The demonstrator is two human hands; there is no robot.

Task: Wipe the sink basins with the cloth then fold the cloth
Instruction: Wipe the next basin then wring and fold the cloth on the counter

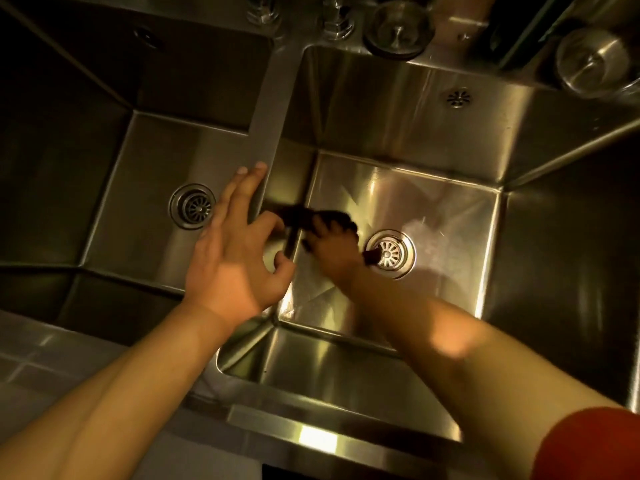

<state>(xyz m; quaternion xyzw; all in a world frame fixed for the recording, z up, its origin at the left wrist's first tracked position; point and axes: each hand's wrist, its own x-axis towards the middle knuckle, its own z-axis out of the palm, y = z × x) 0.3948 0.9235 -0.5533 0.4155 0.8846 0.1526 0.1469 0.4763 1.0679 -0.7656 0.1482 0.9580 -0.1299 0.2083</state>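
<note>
Head view: double steel sink. Right hand (pixel 334 245) down in the right basin (pixel 450 188), fingers curled onto the dark cloth (pixel 332 218), pressing it to the basin floor just left of the drain (pixel 390 253). Cloth blurred. Left hand (pixel 235 244) spread, fingers straight, resting on the divider (pixel 268 109) between basins, holding nothing. Left basin (pixel 152 161) has its own drain.

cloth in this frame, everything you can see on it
The cloth looks dark, near black, soft and bunched, blurred by motion. It lies on the floor of the right basin, left of the drain, one tail reaching the drain's rim. The right hand presses on it, covering its middle. The left hand does not touch it.
</note>
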